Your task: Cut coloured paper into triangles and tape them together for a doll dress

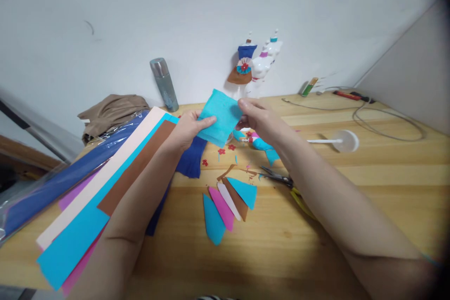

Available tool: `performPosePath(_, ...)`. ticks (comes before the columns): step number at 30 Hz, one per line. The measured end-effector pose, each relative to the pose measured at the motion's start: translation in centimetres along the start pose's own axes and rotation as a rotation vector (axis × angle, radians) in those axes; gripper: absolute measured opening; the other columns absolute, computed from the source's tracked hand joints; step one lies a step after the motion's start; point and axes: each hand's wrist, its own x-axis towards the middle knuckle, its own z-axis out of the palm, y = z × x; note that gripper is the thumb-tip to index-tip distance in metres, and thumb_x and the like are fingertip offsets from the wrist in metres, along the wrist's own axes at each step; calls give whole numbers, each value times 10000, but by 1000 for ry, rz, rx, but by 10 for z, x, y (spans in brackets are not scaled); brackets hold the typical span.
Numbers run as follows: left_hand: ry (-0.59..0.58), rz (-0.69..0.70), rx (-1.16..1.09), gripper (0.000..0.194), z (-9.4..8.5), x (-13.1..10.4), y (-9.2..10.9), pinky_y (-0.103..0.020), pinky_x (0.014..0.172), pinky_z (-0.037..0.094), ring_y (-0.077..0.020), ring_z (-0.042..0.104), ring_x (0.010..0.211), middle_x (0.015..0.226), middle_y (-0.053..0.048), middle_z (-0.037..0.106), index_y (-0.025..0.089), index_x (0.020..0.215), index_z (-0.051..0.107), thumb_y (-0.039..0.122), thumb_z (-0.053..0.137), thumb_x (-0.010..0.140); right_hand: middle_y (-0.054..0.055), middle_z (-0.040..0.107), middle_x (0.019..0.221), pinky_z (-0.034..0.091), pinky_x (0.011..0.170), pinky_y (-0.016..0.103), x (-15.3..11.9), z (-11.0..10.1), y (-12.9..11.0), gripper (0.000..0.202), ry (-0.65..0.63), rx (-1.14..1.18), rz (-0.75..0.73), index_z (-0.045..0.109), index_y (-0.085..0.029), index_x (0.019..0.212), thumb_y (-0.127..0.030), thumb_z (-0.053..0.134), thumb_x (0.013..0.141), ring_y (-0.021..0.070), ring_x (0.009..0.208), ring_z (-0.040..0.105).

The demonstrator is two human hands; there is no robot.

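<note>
Pale wooden table (302,253) against a white wall (197,18). At centre, the turquoise sheet (221,118) is raised over it, long axis from twelve toward six o'clock, tilted toward one. Left hand (191,126), thumb on top, pinches its nine o'clock side; right hand (253,113) pinches its three o'clock corner.

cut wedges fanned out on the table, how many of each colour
Blue wedges: 2
Magenta wedge: 1
Pale pink wedge: 1
Brown wedge: 1
Total: 5
</note>
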Motion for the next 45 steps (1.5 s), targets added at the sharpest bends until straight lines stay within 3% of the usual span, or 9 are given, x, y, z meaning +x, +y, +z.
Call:
performPosePath(7, -1, 24, -60, 543, 3, 5, -7, -370, 789, 633, -271, 794, 812, 862, -126, 831, 123, 841, 804, 575, 978, 596, -10, 655, 690, 534, 624, 352, -2, 18, 3, 395, 0, -70, -45, 627, -272, 799, -541, 864, 632, 175, 603, 579)
performPosePath(16, -31, 88, -98, 504, -7, 4, 0, -307, 751, 604, -178, 735, 701, 810, -72, 812, 122, 841, 800, 510, 1005, 593, -20, 668, 628, 494, 567, 320, 1, 10, 2, 256, 37, 10, -114, 715, -272, 670, -429, 908, 609, 153, 568, 547)
performPosePath(21, -44, 104, -122, 416, -12, 5, 0, -315, 753, 585, -200, 742, 761, 868, -76, 812, 134, 950, 808, 407, 955, 672, -30, 741, 687, 529, 591, 314, 4, 6, 10, 223, 72, 178, -31, 788, -271, 721, -337, 911, 548, 144, 585, 608)
performPosePath(26, 34, 76, -141, 241, -11, 3, 9, -313, 772, 599, -191, 739, 780, 849, -55, 793, 152, 985, 805, 236, 830, 760, -10, 755, 689, 545, 611, 336, 3, 4, 9, 161, 83, 163, -35, 819, -293, 719, -248, 870, 573, 158, 597, 625)
performPosePath(29, 51, -19, -155, 296, -10, 3, 13, -336, 744, 620, -213, 749, 785, 844, -69, 785, 151, 1054, 790, 392, 769, 884, 0, 767, 689, 536, 587, 345, 3, 5, 9, 141, 94, 154, -46, 830, -317, 696, -225, 837, 589, 171, 593, 624)
performPosePath(32, 28, -133, -162, 649, -10, 4, 15, -361, 719, 631, -265, 769, 814, 796, -117, 779, 119, 1096, 775, 719, 557, 985, -5, 759, 669, 529, 585, 335, 4, 4, 12, 133, 114, 144, -54, 833, -315, 696, -244, 834, 584, 163, 584, 617)
performPosePath(35, -6, -217, -131, 763, -9, 3, 14, -352, 681, 628, -275, 769, 764, 726, -131, 758, 100, 1070, 768, 798, 472, 988, 1, 774, 717, 555, 628, 352, 5, 2, 16, 128, 107, 108, -65, 827, -311, 724, -289, 870, 605, 173, 618, 643)
performPosePath(40, -40, -211, -67, 432, -1, 0, 9, -298, 640, 632, -224, 773, 693, 851, -136, 808, 120, 1028, 761, 544, 731, 952, 10, 767, 749, 551, 646, 373, 5, -1, 14, 103, 82, 5, -118, 814, -319, 746, -338, 854, 653, 188, 646, 635)
performPosePath(45, -15, -177, -16, 245, 2, 0, 5, -310, 696, 646, -219, 773, 770, 838, -116, 808, 95, 954, 787, 331, 814, 891, 5, 755, 733, 517, 629, 354, 2, 1, 5, 126, 73, -83, -160, 807, -298, 724, -274, 741, 619, 173, 618, 572)
